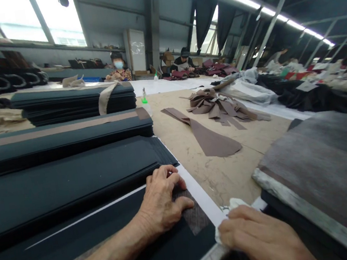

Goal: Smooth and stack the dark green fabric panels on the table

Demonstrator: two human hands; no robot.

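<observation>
Nearest, right hand (pixel 261 238) closed on a crumpled white cloth (pixel 234 205) at the table's near edge. Left hand (pixel 162 199) spread flat, fingers apart, pressing a small brown patterned patch (pixel 196 217) onto the nearest black fabric sheet (pixel 79 240). Patch placed; pressing seemingly unfinished. Beyond, left: four stacks of long black fabric pieces (pixel 69 161). Farther right: one flat brown cut piece (pixel 210 140), one heap of brown scraps (pixel 218 107).

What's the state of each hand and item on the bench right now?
left hand: flat, pressing the dark strip
dark strip: lying flat, patterned end exposed
right hand: closed on white cloth
white cloth: bunched
brown pieces: loose heap
glue bottle: upright
</observation>
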